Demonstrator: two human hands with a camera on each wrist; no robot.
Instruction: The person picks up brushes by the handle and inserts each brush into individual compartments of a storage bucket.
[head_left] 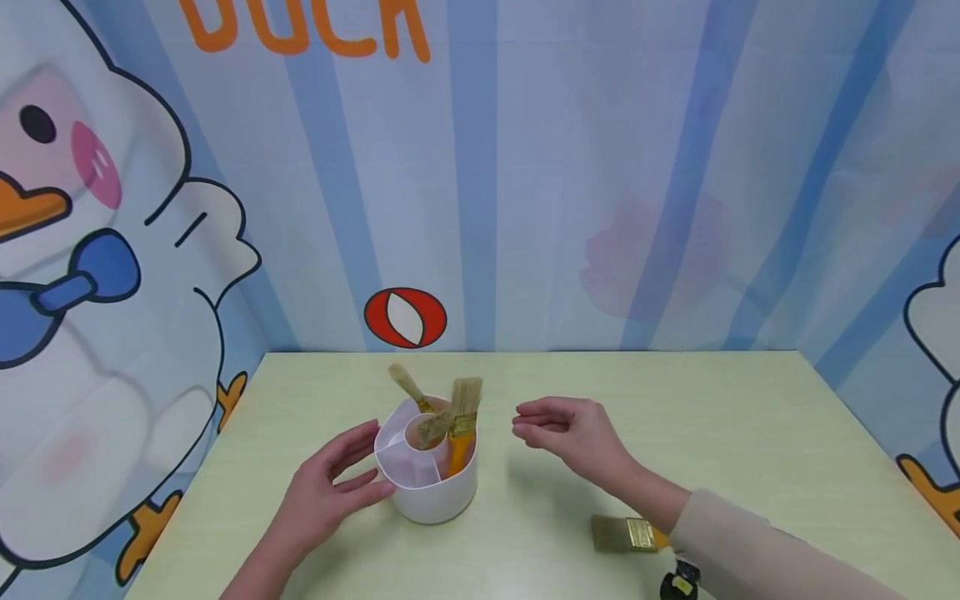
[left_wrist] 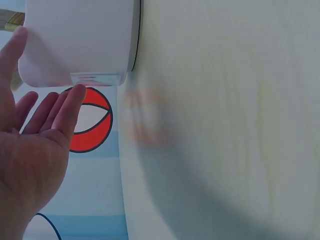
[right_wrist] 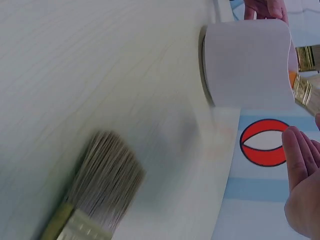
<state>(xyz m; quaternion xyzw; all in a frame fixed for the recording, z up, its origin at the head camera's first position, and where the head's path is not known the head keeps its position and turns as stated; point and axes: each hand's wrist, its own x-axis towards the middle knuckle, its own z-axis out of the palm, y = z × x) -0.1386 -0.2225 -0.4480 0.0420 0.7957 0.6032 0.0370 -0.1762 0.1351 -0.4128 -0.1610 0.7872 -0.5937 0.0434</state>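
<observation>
A white round organizer (head_left: 437, 502) with several compartments stands on the table, and paintbrushes lean in it bristles up. One of them, a paintbrush (head_left: 462, 417) with an orange handle, leans at the right side; another paintbrush (head_left: 407, 385) tilts left at the back. My left hand (head_left: 318, 492) is at the organizer's left side, fingers and thumb spread and fingertips right at its wall. My right hand (head_left: 573, 433) hovers to the right of the organizer, fingers loosely extended with nothing in them. Below my right forearm a wide paintbrush (head_left: 622, 534) lies flat, its handle partly hidden by the sleeve.
The pale wooden table (head_left: 750, 417) ends at a striped blue backdrop (head_left: 547, 167) with cartoon duck prints. A small black object (head_left: 680, 581) shows at the right wrist, by the beige sleeve (head_left: 750, 542).
</observation>
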